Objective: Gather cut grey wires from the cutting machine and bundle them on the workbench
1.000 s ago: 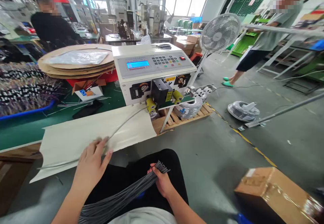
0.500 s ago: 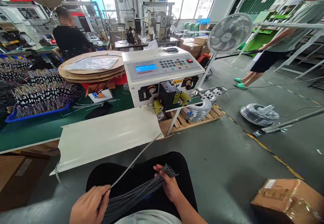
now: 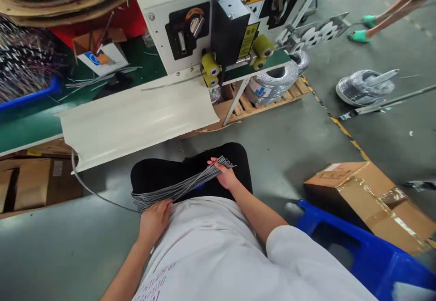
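Dozens of cut grey wires, gathered as one bundle (image 3: 184, 186), lie across the lap, the right hand (image 3: 225, 177) closed round the flush end and the left hand (image 3: 155, 219) closed near the other; judged light, limp and slippery, best gripped at both ends.

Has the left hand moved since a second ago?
Yes. The left hand has drawn back off the cream tray toward the person. It now holds one end of the grey wire bundle, clear of the tray.
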Demonstrator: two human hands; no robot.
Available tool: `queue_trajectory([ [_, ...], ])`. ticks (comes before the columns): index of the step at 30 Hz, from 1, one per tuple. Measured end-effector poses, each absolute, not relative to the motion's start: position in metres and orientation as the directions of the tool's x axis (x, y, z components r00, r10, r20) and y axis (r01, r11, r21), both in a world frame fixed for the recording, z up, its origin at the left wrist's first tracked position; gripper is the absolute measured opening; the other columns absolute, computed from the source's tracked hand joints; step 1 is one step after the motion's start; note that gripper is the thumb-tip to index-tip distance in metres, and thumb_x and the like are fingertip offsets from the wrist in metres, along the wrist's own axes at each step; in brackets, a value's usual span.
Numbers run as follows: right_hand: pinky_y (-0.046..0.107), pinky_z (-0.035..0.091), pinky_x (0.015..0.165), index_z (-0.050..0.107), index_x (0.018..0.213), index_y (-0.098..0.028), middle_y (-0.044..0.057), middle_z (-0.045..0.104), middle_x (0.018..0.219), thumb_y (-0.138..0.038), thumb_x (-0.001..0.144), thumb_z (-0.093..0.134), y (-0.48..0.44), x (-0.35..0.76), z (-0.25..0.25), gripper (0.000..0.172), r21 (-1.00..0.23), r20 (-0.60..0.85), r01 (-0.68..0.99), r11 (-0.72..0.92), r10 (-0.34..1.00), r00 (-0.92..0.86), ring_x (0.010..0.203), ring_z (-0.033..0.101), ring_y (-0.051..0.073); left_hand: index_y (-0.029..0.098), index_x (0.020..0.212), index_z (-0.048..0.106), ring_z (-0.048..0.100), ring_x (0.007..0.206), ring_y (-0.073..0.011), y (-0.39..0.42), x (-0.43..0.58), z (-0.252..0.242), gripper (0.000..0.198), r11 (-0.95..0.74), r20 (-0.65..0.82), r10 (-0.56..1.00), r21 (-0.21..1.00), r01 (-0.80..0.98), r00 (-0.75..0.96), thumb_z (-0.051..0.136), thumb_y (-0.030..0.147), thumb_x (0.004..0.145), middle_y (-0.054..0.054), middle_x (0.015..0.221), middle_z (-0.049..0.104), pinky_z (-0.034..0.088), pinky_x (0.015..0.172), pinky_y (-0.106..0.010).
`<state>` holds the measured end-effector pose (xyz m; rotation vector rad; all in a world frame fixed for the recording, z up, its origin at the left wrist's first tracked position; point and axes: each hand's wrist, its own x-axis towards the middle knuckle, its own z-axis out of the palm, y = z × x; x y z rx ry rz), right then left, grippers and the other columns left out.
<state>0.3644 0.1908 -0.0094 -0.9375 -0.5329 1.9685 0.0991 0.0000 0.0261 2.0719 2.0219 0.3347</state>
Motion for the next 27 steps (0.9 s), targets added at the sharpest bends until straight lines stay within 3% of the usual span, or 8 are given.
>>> queue_trajectory([
  [7, 0.035, 0.052, 0.084, 0.073, 0.088, -0.023, 0.0, 0.071, 0.081, -0.034, 0.074, 0.083, 0.193, 0.363, -0.008, 0.021, -0.678, -0.314, -0.56, -0.476, 0.876, -0.365, 0.084, 0.068, 0.018, 0.023, 0.107, 0.066, 0.071, 0.089, -0.0174, 0.001, 0.103, 0.026, 0.03, -0.008, -0.039, 0.999, 0.322, 0.947, 0.022, 0.04, 0.037, 0.101, -0.002, 0.102, 0.076, 0.053, 0.075, -0.028],
  [11, 0.037, 0.053, 0.084, 0.073, 0.088, -0.023, 0.001, 0.071, 0.08, -0.034, 0.073, 0.084, 0.192, 0.363, -0.008, 0.022, -0.71, -0.334, -0.534, -0.46, 0.887, -0.319, 0.082, 0.067, 0.019, 0.023, 0.117, 0.063, 0.069, 0.095, -0.0218, 0.002, 0.076, 0.027, 0.034, 0.06, -0.04, 0.998, 0.22, 0.974, -0.053, 0.046, 0.045, 0.098, -0.005, 0.104, 0.074, 0.052, 0.078, -0.032],
  [15, 0.043, 0.051, 0.094, 0.073, 0.09, -0.024, 0.001, 0.074, 0.086, -0.036, 0.073, 0.084, 0.193, 0.364, -0.01, 0.023, -0.709, -0.374, -0.52, -0.476, 0.879, -0.296, 0.091, 0.069, 0.022, 0.023, 0.107, 0.065, 0.065, 0.094, -0.0226, -0.003, 0.024, 0.013, 0.032, 0.231, 0.014, 0.972, 0.137, 0.963, -0.235, 0.04, 0.042, 0.1, -0.005, 0.097, 0.07, 0.052, 0.079, -0.034],
  [20, 0.045, 0.047, 0.101, 0.072, 0.09, -0.024, 0.004, 0.076, 0.1, -0.036, 0.076, 0.082, 0.196, 0.363, -0.011, 0.021, -0.693, -0.383, -0.511, -0.508, 0.861, -0.336, 0.102, 0.068, 0.025, 0.021, 0.098, 0.066, 0.062, 0.091, -0.0221, 0.0, -0.004, -0.005, 0.03, 0.271, 0.141, 0.947, 0.134, 0.953, -0.289, 0.041, 0.038, 0.098, -0.008, 0.098, 0.066, 0.051, 0.084, -0.038],
  [23, 0.043, 0.049, 0.098, 0.072, 0.09, -0.023, 0.004, 0.075, 0.094, -0.035, 0.076, 0.081, 0.196, 0.362, -0.01, 0.02, -0.69, -0.378, -0.518, -0.505, 0.862, -0.337, 0.098, 0.068, 0.024, 0.021, 0.095, 0.065, 0.061, 0.09, -0.0216, 0.022, 0.01, 0.011, 0.022, 0.152, 0.192, 0.966, 0.118, 0.981, -0.172, 0.047, 0.034, 0.096, -0.007, 0.097, 0.067, 0.049, 0.083, -0.037],
  [27, 0.04, 0.05, 0.092, 0.072, 0.088, -0.022, 0.002, 0.072, 0.085, -0.034, 0.074, 0.083, 0.196, 0.359, -0.005, 0.021, -0.686, -0.384, -0.528, -0.5, 0.866, -0.322, 0.092, 0.068, 0.023, 0.021, 0.104, 0.063, 0.062, 0.091, -0.0194, 0.079, 0.046, 0.073, 0.017, -0.255, 0.452, 0.871, 0.08, 0.964, 0.193, 0.058, 0.018, 0.088, -0.004, 0.094, 0.069, 0.047, 0.085, -0.035],
])
